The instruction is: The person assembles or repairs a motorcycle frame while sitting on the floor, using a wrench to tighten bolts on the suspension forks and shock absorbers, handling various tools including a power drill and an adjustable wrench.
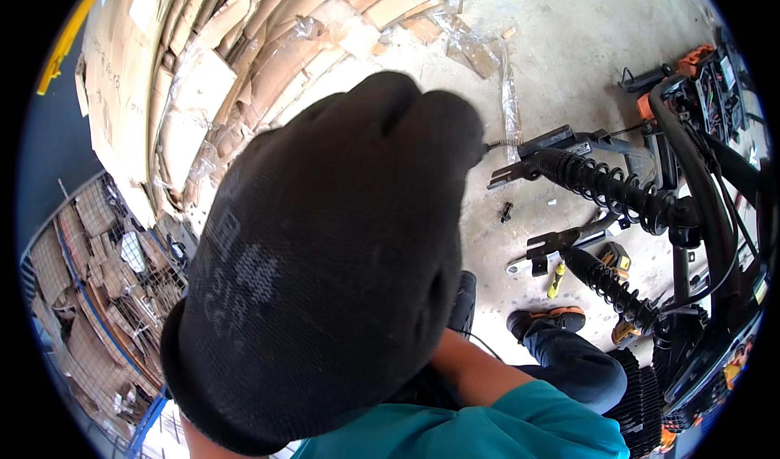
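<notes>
My left hand [325, 256], in a black knit work glove, fills the middle of the view close up. Its fingers are curled in, and whatever they hold, if anything, is hidden behind the glove. My right forearm [475, 374] reaches up from a teal sleeve and disappears behind the left hand, so the right hand's fingers cannot be seen. Just right of the left fingertips, a thin coiled spring [508, 143] runs to a black metal frame [561, 142]. A large black coil-spring shock absorber [601, 184] is mounted on that frame, with a second shock absorber [609, 284] below it.
Flattened cardboard [187, 101] is piled at the upper left, above a wire mesh cage [97, 296] of scrap. A wrench [520, 266], a yellow-handled tool [556, 280] and a yellow-black power tool [615, 260] lie on the concrete near an orange-soled shoe [552, 321].
</notes>
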